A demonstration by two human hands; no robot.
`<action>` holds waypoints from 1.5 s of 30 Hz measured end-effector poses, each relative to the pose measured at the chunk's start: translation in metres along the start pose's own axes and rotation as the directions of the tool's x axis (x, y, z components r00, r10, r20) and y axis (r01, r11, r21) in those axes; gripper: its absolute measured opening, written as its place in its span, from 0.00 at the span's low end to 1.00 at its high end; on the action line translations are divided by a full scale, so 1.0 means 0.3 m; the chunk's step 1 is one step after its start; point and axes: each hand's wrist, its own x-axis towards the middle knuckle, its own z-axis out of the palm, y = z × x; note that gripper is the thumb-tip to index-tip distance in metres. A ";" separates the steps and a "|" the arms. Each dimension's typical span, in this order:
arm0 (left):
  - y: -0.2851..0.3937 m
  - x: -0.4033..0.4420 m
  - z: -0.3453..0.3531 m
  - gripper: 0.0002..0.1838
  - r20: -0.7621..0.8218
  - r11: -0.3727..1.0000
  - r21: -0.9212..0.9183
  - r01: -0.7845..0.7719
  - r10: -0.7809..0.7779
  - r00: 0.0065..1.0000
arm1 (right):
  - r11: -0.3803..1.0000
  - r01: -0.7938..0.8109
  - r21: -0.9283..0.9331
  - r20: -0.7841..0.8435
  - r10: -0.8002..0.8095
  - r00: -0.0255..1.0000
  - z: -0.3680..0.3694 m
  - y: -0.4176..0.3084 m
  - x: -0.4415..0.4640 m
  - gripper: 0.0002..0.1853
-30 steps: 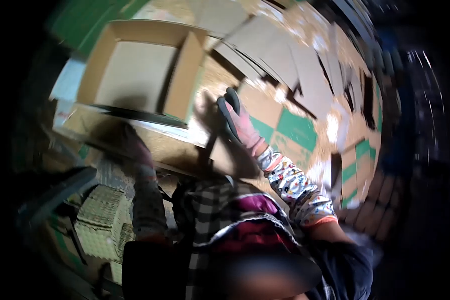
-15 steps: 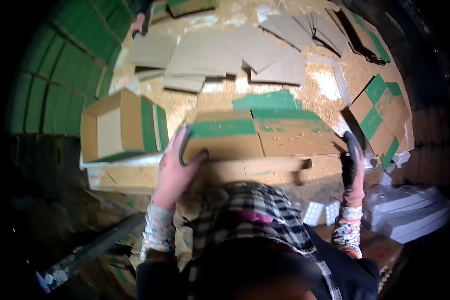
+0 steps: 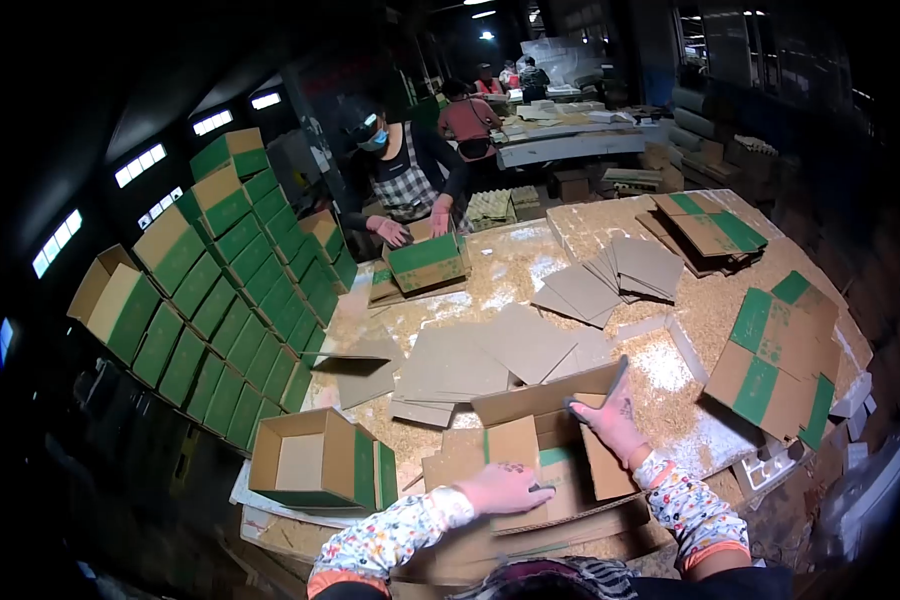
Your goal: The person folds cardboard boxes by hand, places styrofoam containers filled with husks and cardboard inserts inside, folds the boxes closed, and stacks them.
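A brown cardboard box [image 3: 560, 515] with green bands lies partly unfolded in front of me, its flaps raised. My left hand [image 3: 505, 488], in a pink glove with dark fingertips, rests on the left inner flap, fingers stretched out to the right. At the right flap, my right hand [image 3: 610, 425] presses with thumb and fingers spread, the fingertips near the raised far flap. Left of my hands stands an open-topped box [image 3: 305, 455], formed into shape. Flat grey cardboard sheets [image 3: 450, 365] lie just beyond.
Green-and-brown boxes [image 3: 230, 300] are stacked high at the left. Flattened boxes [image 3: 775, 355] lie on the right of the sawdust-strewn table [image 3: 700, 430]. Across it, a co-worker [image 3: 415, 180] has both gloved hands on another box [image 3: 425, 262]. More people work farther back.
The view has tilted up to take in the room. The flat box between my hands is now opened up with flaps standing; my hands have moved from its ends to its inner flaps.
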 end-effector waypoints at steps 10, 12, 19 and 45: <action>-0.249 0.034 0.245 0.62 -0.738 0.918 -0.153 0.366 -0.352 0.576 | 0.957 -0.195 -0.217 0.842 0.284 0.459 -0.185 -0.162 0.161 0.34; -0.270 0.051 0.261 0.66 -0.463 0.688 -0.721 0.090 -0.574 0.676 | 0.961 -0.063 -0.269 0.822 0.263 0.504 -0.226 -0.207 0.259 0.27; -0.285 0.036 0.371 0.57 -0.818 0.898 -0.375 0.230 -0.437 0.373 | 0.514 0.795 -0.322 0.854 -0.206 0.479 -0.123 -0.182 -0.328 0.48; -0.440 0.088 0.206 0.19 -0.537 0.753 -0.635 0.171 -0.590 0.602 | 0.792 -0.422 0.442 -0.043 0.488 0.872 -0.196 0.864 0.062 0.22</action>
